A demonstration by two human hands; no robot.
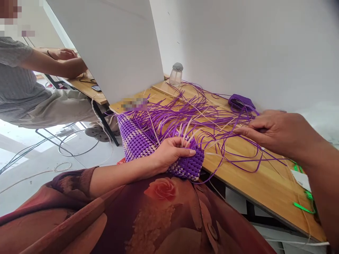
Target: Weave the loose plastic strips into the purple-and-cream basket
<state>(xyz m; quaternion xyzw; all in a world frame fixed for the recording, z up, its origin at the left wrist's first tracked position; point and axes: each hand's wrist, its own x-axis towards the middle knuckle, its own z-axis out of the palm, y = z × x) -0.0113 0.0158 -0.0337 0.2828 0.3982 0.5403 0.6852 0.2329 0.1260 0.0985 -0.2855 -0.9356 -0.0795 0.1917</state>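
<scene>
A purple and cream woven basket (137,141) rests at the table's near edge against my body, with many loose weaving strips (182,109) fanning out from its upper edge over the tabletop. My left hand (172,153) pinches the basket's rim near its right corner, thumb on the outer side and fingers inside. Off to the right, my right hand (275,132) is raised above the table, its fingers closed on a purple strip (238,118). Where that strip meets the weave is hard to trace among the other strips.
A clear bottle with a grey lid (176,74) stands at the back against white panels. A small purple woven piece (241,102) lies behind my right hand. Bright green strips (304,204) and a white card (301,179) are at right. Another person (18,84) sits at left.
</scene>
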